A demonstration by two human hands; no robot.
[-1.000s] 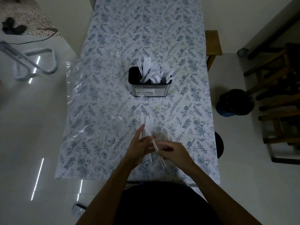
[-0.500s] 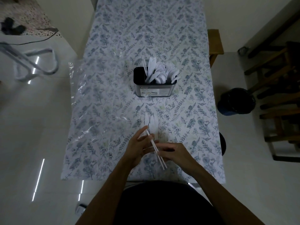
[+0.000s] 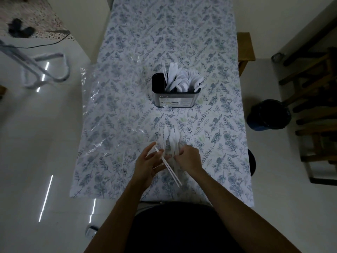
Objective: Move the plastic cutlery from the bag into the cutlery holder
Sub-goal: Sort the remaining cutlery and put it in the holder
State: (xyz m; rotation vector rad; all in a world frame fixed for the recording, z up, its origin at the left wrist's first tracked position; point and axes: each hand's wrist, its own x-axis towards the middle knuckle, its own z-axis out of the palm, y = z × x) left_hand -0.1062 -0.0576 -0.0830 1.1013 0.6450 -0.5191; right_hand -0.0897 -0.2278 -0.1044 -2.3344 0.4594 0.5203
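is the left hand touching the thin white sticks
Touching. In the head view the left hand has the thin white sticks lying across its fingers, with no gap showing between them.

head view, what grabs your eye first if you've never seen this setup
The dark cutlery holder in the middle of the floral table stands out, crammed with white plastic cutlery. Nearer the person, the left hand grips thin white pieces while the right hand reaches among knives lying on the cloth. Crinkled clear plastic glints on the left.
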